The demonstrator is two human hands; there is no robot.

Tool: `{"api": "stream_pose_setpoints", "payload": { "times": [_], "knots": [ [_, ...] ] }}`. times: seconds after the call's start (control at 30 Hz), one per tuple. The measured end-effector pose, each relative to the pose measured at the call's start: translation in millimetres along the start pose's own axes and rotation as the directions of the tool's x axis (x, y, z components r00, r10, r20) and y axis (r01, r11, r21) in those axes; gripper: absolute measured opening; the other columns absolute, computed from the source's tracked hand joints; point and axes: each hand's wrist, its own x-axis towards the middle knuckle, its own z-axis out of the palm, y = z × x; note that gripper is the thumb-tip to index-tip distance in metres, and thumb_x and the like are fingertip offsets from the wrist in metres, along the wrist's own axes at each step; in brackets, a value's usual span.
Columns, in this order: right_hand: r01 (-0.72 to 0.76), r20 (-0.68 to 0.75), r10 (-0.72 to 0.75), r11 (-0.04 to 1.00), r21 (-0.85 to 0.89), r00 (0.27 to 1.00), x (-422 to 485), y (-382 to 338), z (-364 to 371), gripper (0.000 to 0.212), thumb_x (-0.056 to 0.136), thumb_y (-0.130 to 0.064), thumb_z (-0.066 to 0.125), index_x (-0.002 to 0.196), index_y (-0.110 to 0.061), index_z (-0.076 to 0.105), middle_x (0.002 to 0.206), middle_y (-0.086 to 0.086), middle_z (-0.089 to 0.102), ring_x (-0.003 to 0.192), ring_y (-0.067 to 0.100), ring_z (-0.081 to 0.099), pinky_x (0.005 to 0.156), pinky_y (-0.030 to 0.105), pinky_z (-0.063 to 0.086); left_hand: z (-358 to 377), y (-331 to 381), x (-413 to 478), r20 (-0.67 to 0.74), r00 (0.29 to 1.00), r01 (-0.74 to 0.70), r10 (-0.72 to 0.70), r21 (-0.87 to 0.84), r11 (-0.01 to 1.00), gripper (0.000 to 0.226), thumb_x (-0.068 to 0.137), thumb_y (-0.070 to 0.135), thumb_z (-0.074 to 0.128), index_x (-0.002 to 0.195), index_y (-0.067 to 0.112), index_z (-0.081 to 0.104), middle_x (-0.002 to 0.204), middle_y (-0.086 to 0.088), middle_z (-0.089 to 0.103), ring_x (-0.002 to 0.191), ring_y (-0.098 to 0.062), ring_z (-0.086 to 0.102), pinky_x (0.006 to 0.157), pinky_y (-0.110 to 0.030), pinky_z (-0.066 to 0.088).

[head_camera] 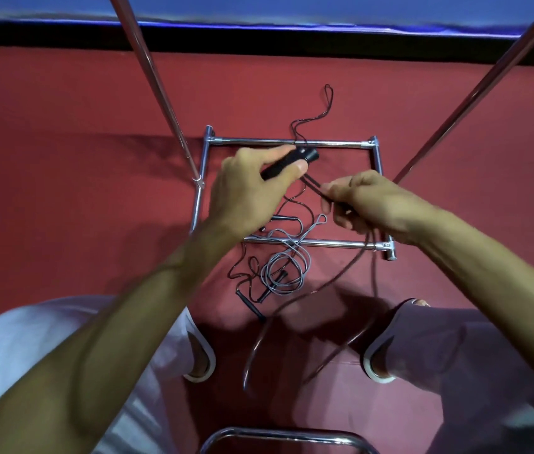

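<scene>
Plainly, in the head view, the left hand (252, 188) gripped a black handle (306, 156) above the chrome frame (249, 142). The right hand (367, 201), just beside it, pinched the dark rope (313, 186) that ran from that handle and looped down to the red floor (95, 126).

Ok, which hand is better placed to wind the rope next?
Probably the right hand: it pinches the dark rope just off the black handle, with the slack hanging below it. The left hand is busy gripping the handle.
</scene>
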Motion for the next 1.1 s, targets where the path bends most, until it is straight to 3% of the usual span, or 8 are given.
{"api": "stream_pose_setpoints", "payload": {
  "times": [0.1, 0.27, 0.37, 0.47, 0.67, 0.8, 0.93, 1.1],
  "knots": [
    [0.076, -0.226, -0.210, 0.869, -0.489, 0.951, 7, 11, 0, 0.036, 0.098, -0.037, 0.065, 0.072, -0.011, 0.062, 0.053, 0.001, 0.062, 0.055, 0.022, 0.057, 0.056, 0.032, 0.044, 7, -8, 0, -0.005, 0.999, -0.038, 0.039, 0.158, 0.987, 0.047, 0.081, 0.068, 0.061, 0.127, 0.057, 0.055, 0.104, 0.008, 0.077, 0.102, -0.018, 0.071, 0.087, -0.038, 0.057],
    [0.032, -0.250, -0.330, 0.657, -0.753, 0.910, 3, 24, 6, 0.021, 0.093, -0.035, 0.064, 0.083, -0.016, 0.065, 0.074, 0.005, 0.073, 0.079, 0.036, 0.068, 0.072, 0.043, 0.056, 16, -14, 1, 0.058, 0.998, -0.054, 0.036, 0.343, 0.938, 0.044, 0.087, 0.065, 0.061, 0.129, 0.049, 0.064, 0.103, 0.003, 0.077, 0.100, -0.027, 0.068, 0.082, -0.039, 0.056],
    [0.125, -0.149, -0.273, 0.776, -0.619, 0.950, -4, 17, -1, 0.033, 0.099, -0.029, 0.062, 0.069, -0.016, 0.069, 0.061, -0.004, 0.071, 0.055, 0.009, 0.062, 0.061, 0.027, 0.051, 19, -14, 0, 0.174, 0.982, -0.151, 0.079, 0.450, 0.880, 0.045, 0.088, 0.065, 0.058, 0.131, 0.050, 0.062, 0.109, 0.001, 0.076, 0.105, -0.030, 0.068, 0.083, -0.038, 0.055],
    [0.058, -0.061, -0.069, 0.984, -0.167, 0.996, -11, 7, -5, 0.039, 0.103, -0.021, 0.057, 0.068, -0.007, 0.067, 0.051, 0.001, 0.060, 0.036, 0.006, 0.039, 0.039, 0.017, 0.031, 11, -11, -4, 0.385, 0.918, -0.264, 0.091, 0.424, 0.867, 0.041, 0.084, 0.059, 0.059, 0.125, 0.053, 0.062, 0.092, 0.003, 0.075, 0.092, -0.030, 0.068, 0.077, -0.039, 0.057],
    [-0.236, 0.186, 0.195, 0.945, 0.229, 0.963, -16, 2, -6, 0.034, 0.105, -0.015, 0.051, 0.075, -0.002, 0.061, 0.049, 0.003, 0.045, 0.036, 0.008, 0.030, 0.036, 0.018, 0.021, 17, 3, -19, 0.438, 0.896, -0.304, 0.065, 0.501, 0.811, 0.071, 0.061, 0.094, 0.041, 0.120, 0.060, 0.059, 0.086, 0.003, 0.073, 0.088, -0.030, 0.069, 0.076, -0.040, 0.058],
    [-0.225, 0.246, 0.178, 0.957, 0.181, 0.953, -18, 0, -7, 0.034, 0.104, -0.016, 0.053, 0.073, -0.004, 0.060, 0.048, 0.003, 0.045, 0.036, 0.008, 0.030, 0.035, 0.017, 0.021, 10, 11, -19, 0.395, 0.917, -0.300, 0.063, 0.574, 0.762, 0.070, 0.063, 0.095, 0.034, 0.107, 0.055, 0.071, 0.073, 0.000, 0.068, 0.075, -0.029, 0.065, 0.066, -0.034, 0.051],
    [-0.020, 0.333, 0.036, 0.998, -0.051, 0.942, -26, -10, -17, 0.030, 0.096, -0.014, 0.066, 0.068, -0.006, 0.063, 0.050, 0.003, 0.046, 0.043, 0.014, 0.031, 0.041, 0.022, 0.025, -2, 22, -21, 0.429, 0.903, -0.301, 0.008, 0.620, 0.724, 0.072, 0.063, 0.096, 0.045, 0.086, 0.036, 0.077, 0.064, 0.000, 0.064, 0.069, -0.028, 0.063, 0.060, -0.033, 0.046],
    [0.314, 0.498, -0.149, 0.912, -0.265, 0.854, -36, -16, -23, 0.012, 0.088, -0.005, 0.077, 0.076, -0.007, 0.076, 0.057, 0.001, 0.055, 0.053, 0.010, 0.043, 0.052, 0.020, 0.037, -18, 29, -24, 0.710, 0.688, -0.275, -0.152, 0.449, 0.850, 0.055, 0.069, 0.086, 0.064, 0.077, 0.033, 0.079, 0.056, -0.004, 0.046, 0.056, -0.022, 0.045, 0.053, -0.033, 0.036]
  ]
}}
